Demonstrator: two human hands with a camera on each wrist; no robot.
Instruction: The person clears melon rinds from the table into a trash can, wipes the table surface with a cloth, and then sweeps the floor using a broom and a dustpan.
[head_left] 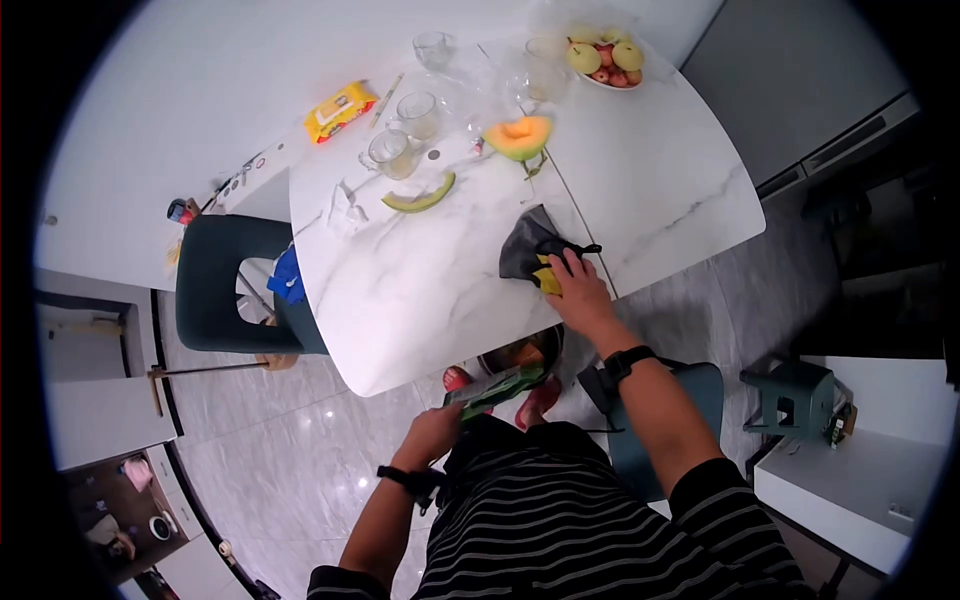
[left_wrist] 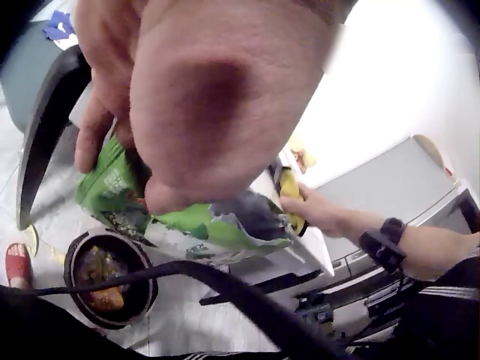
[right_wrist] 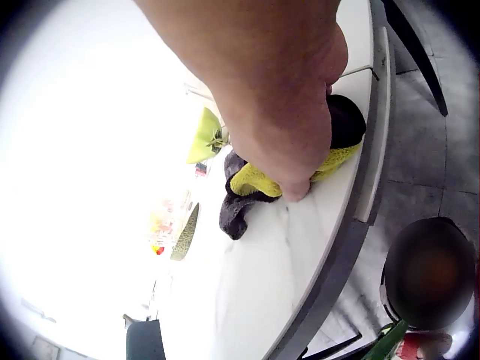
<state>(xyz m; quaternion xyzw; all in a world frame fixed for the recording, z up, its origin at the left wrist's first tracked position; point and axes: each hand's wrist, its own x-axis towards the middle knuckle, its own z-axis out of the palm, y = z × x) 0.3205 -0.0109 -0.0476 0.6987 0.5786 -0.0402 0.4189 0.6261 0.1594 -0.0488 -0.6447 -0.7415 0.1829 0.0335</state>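
My left hand (head_left: 434, 432) grips a green printed plastic bag (head_left: 500, 388) in front of my body. The left wrist view shows this bag (left_wrist: 180, 225) with a torn, silvery opening on its right side. My right hand (head_left: 582, 292) holds a grey and yellow cloth (head_left: 522, 248) on the white marbled table, close to its front edge. In the right wrist view the cloth (right_wrist: 255, 180) lies bunched under that hand, thumb against its yellow side. A dark bin (left_wrist: 72, 262) with scraps inside stands on the floor below the bag.
A cut orange-fleshed melon (head_left: 520, 140) and a rind slice (head_left: 420, 196) lie on the table. Glass mugs (head_left: 392, 155), a yellow wipes pack (head_left: 340, 112) and a fruit bowl (head_left: 612, 86) stand farther back. Chairs flank the table, one dark green chair (head_left: 215, 285) at left.
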